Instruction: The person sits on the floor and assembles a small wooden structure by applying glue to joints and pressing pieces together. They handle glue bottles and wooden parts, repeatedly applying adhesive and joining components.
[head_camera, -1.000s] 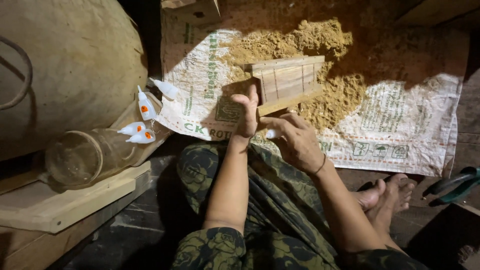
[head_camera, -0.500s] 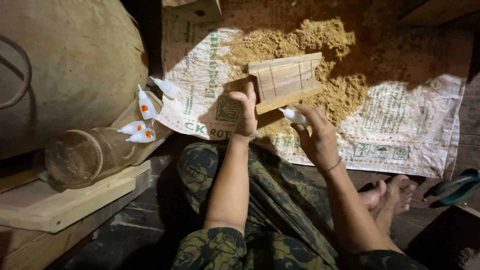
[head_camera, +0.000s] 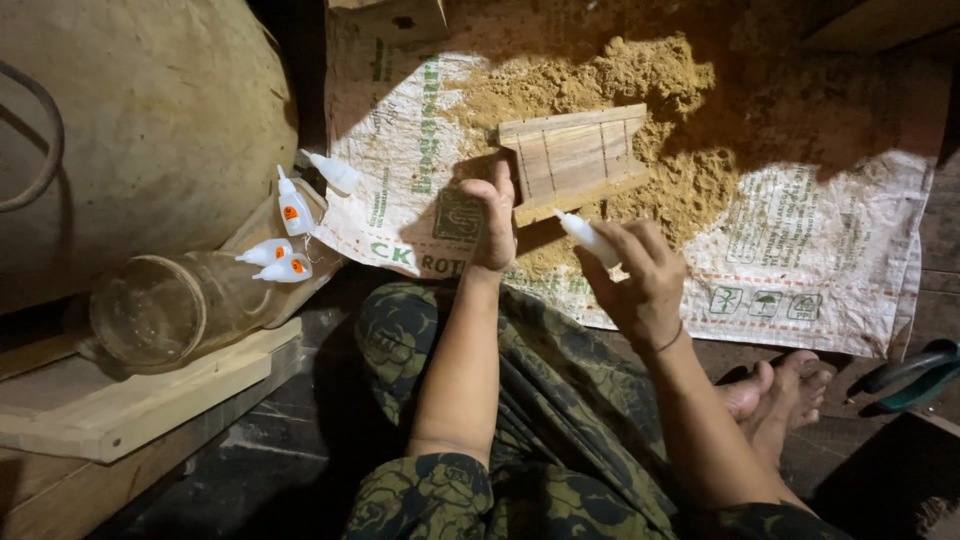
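A small wooden piece (head_camera: 578, 160) with thin cross lines rests on a pile of sawdust (head_camera: 610, 90). My left hand (head_camera: 495, 215) holds its near left edge with fingers and thumb. My right hand (head_camera: 640, 275) grips a small white glue bottle (head_camera: 588, 238), nozzle pointing up and left toward the piece's near edge, a little apart from it. Both forearms reach out over my patterned dark green trousers (head_camera: 560, 400).
A printed woven sack (head_camera: 800, 260) lies under the sawdust. Several small white glue bottles (head_camera: 290, 240) sit at left beside a clear jar (head_camera: 165, 310) lying on a wooden board (head_camera: 120, 410). A large rounded object (head_camera: 140, 120) fills the upper left. My bare feet (head_camera: 780, 395) and a green-handled tool (head_camera: 915, 375) are at right.
My right hand has pulled away from my left hand to the right and now holds the glue bottle up with its nozzle toward the wooden piece. My left hand stays on the piece.
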